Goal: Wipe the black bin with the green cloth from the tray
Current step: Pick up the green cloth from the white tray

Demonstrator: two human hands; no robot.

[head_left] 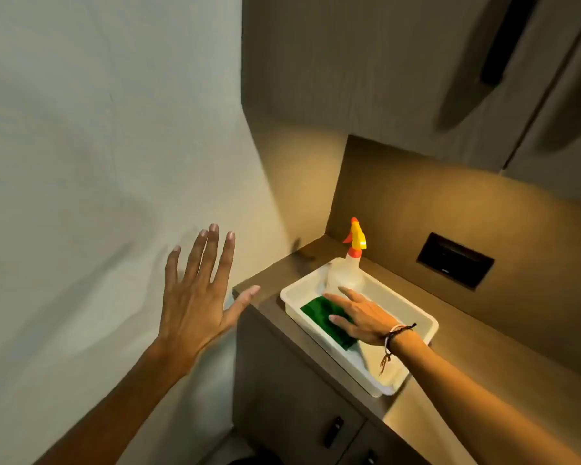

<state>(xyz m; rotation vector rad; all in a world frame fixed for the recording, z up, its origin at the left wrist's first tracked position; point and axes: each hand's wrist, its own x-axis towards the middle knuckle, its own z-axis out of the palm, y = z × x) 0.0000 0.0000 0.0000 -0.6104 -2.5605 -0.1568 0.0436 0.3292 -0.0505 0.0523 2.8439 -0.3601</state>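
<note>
A white tray sits on the wooden counter. Inside it lies a folded green cloth. My right hand rests flat on the cloth's right part, fingers spread and not curled around it. My left hand hovers open in the air to the left of the counter, fingers spread, holding nothing. A dark shape at the bottom edge may be the black bin; too little of it shows to tell.
A clear spray bottle with a yellow and orange head stands in the tray's far end. A dark wall socket plate is set in the back panel. Cabinet doors with dark handles are below the counter. A plain wall is on the left.
</note>
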